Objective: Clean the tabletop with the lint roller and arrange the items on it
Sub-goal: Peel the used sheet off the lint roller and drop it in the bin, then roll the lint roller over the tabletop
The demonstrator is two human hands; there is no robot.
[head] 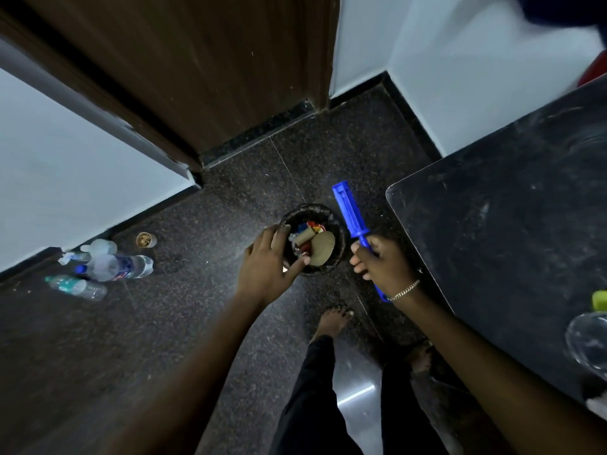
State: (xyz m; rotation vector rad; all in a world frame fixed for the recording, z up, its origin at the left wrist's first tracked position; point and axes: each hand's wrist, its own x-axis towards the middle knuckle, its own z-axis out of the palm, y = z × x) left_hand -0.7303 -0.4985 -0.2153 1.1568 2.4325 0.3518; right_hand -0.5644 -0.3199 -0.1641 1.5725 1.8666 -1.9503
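My right hand (382, 262) grips the handle of the blue lint roller (348, 208), which points up and away over the floor, just left of the table's corner. The dark tabletop (492, 224) fills the right side and shows pale smears. My left hand (269, 261) hovers with loosely spread fingers over the near left rim of a small dark waste bin (340, 254) on the floor. The bin holds paper cups and colourful scraps. A small pale bit shows by my left thumb; I cannot tell what it is.
A clear glass item (588, 339) and a yellow-green object (599, 300) sit at the table's near right edge. Plastic bottles (115, 266) and a paper cup (146, 239) lie on the floor by the left wall. A brown door (197, 60) stands ahead. My bare foot (331, 320) is below the bin.
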